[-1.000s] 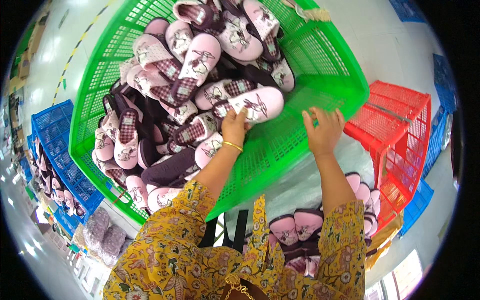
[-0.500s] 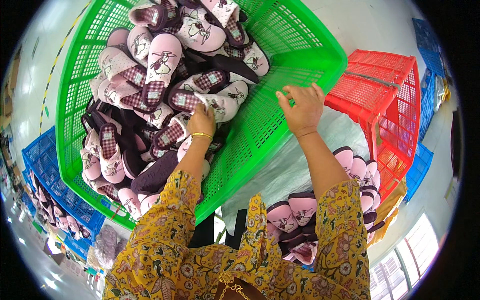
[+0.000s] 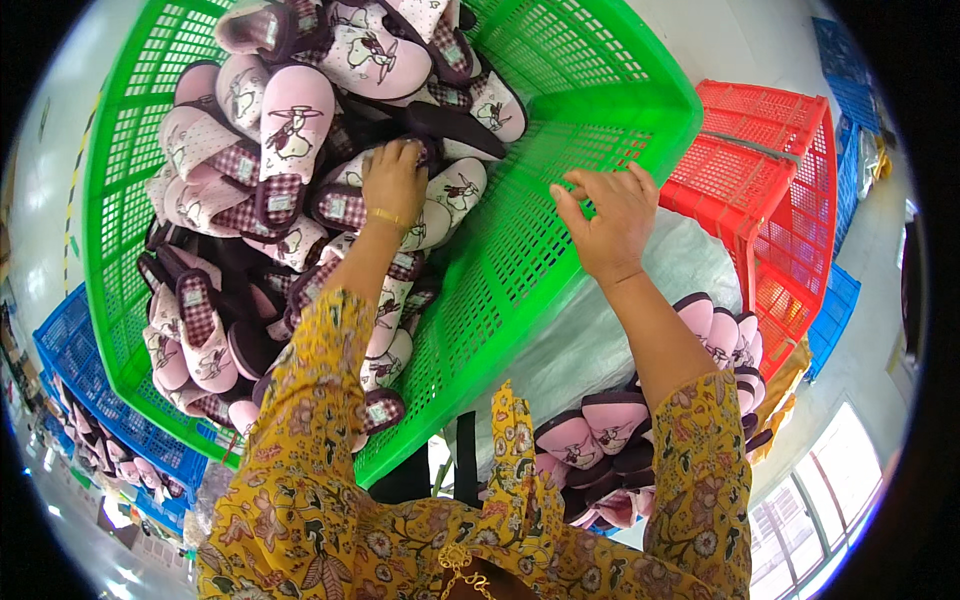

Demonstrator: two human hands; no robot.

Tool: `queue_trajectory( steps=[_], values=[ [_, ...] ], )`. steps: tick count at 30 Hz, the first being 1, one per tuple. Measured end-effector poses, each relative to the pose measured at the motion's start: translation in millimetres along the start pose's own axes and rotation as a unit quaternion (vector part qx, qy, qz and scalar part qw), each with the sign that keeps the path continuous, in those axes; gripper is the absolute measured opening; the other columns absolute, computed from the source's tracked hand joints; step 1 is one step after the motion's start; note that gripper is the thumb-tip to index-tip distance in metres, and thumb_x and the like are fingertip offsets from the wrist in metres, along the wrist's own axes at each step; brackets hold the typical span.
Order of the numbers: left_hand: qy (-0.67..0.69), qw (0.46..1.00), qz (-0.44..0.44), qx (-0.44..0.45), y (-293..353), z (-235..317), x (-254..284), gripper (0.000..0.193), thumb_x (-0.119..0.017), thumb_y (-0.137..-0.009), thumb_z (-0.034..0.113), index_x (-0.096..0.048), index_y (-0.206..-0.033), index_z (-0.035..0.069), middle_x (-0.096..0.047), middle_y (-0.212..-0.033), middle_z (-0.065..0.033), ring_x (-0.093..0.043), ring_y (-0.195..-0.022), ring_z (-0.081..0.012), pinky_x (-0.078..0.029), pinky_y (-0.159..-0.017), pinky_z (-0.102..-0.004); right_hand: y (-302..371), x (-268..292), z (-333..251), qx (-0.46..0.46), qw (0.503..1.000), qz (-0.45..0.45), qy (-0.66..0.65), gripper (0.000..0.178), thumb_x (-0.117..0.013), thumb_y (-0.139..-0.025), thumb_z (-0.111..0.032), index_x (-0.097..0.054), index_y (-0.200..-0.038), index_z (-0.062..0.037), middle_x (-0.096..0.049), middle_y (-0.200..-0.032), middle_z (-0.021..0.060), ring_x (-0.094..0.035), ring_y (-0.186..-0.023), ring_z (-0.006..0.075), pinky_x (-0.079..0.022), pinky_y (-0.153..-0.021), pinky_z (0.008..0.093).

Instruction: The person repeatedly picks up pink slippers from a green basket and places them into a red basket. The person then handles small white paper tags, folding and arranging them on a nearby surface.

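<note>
A large green plastic basket (image 3: 545, 230) is heaped with pink slippers (image 3: 297, 115) that have cartoon prints, dark soles and checked insoles. My left hand (image 3: 394, 188) reaches into the heap, its fingers bent over a slipper with a checked insole. The hand covers much of that slipper, and the thumb is hidden. Above the basket's right side hangs my right hand (image 3: 612, 220), thumb and fingers apart, nothing between them. Just right of my left hand lies another pink slipper (image 3: 460, 188), sole down.
More pink slippers (image 3: 612, 420) are stacked near my right forearm, beside a pale sheet (image 3: 570, 335). Red crates (image 3: 735, 185) stand to the right of the basket. Blue crates (image 3: 185, 462) holding slippers are at the left; other blue crates (image 3: 835, 310) stand at the far right.
My left hand has moved farther into the heap, from one slipper to another. The basket and slippers have shifted left in view. My right hand stays nearly in place.
</note>
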State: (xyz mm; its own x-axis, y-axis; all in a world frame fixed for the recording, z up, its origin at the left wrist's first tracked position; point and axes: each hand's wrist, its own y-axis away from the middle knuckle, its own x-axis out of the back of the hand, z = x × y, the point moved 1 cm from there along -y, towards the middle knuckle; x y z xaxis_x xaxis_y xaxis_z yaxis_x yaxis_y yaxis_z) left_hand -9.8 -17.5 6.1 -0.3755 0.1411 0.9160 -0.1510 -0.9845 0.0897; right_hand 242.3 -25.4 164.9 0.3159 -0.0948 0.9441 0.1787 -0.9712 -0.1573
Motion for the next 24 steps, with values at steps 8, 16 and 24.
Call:
queue_trajectory(
  steps=[8, 16, 24],
  values=[
    [-0.115, 0.977, -0.174, -0.042, -76.9, -19.0, -90.0, 0.044, -0.050, -0.083, 0.014, -0.052, -0.128, 0.017, -0.047, -0.135, -0.0050, -0.037, -0.131, -0.0236, -0.025, -0.109, -0.0438, -2.4, -0.9, -5.5, 0.004, 0.999, -0.035, 0.002, 0.018, -0.074, -0.073, -0.026, -0.065, -0.082, -0.0144, -0.059, -0.068, -0.0048, -0.055, -0.073, 0.0155, -0.035, -0.094, 0.0381],
    [-0.128, 0.966, -0.225, -0.028, -97.2, 2.5, -112.5, 0.042, -0.051, -0.081, 0.016, -0.056, -0.123, 0.016, -0.046, -0.136, -0.0046, -0.035, -0.131, -0.0222, -0.015, -0.111, -0.0501, -3.9, -1.0, -3.4, -0.006, 0.999, -0.044, -0.001, 0.020, -0.075, -0.071, -0.027, -0.065, -0.082, -0.0145, -0.058, -0.069, -0.0038, -0.055, -0.072, 0.0163, -0.034, -0.094, 0.0387],
    [-0.063, 0.890, -0.451, 0.039, -151.2, 25.9, -127.0, 0.040, -0.052, -0.080, 0.020, -0.062, -0.117, 0.009, -0.055, -0.128, -0.0127, -0.047, -0.125, -0.0288, -0.037, -0.101, -0.0436, -5.1, 0.8, -1.4, -0.001, 0.997, -0.074, 0.005, 0.020, -0.076, -0.070, -0.028, -0.065, -0.082, -0.0161, -0.056, -0.065, -0.0059, -0.054, -0.072, 0.0152, -0.033, -0.093, 0.0376]
  ],
)
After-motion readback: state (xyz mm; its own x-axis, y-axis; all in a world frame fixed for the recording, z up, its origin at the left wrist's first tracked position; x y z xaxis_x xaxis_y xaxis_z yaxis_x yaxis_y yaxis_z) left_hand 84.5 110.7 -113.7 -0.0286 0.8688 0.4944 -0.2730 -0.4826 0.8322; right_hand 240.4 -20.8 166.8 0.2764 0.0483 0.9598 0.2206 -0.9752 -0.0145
